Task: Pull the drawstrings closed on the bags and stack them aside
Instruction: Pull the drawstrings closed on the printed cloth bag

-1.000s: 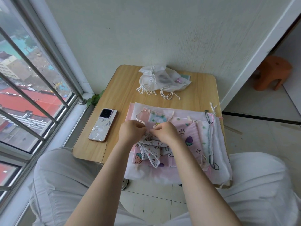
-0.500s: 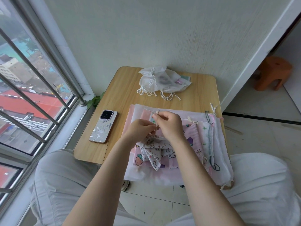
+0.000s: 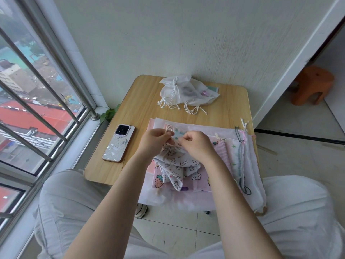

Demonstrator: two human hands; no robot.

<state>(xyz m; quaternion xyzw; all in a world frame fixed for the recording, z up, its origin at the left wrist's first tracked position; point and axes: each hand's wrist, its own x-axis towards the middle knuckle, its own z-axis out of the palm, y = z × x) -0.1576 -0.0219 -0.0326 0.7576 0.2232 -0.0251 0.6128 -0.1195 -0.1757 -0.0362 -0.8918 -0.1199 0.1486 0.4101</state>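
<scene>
both hands, left hand [image 3: 155, 140] and right hand [image 3: 196, 146], pinch the drawstring [image 3: 169, 128] of the gathered printed bag [image 3: 177, 163].

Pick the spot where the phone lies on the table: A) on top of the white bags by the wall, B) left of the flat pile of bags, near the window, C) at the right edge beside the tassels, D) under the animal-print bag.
B: the phone lies face down on bare table, left of the flat pile of bags, on the window side.
</scene>
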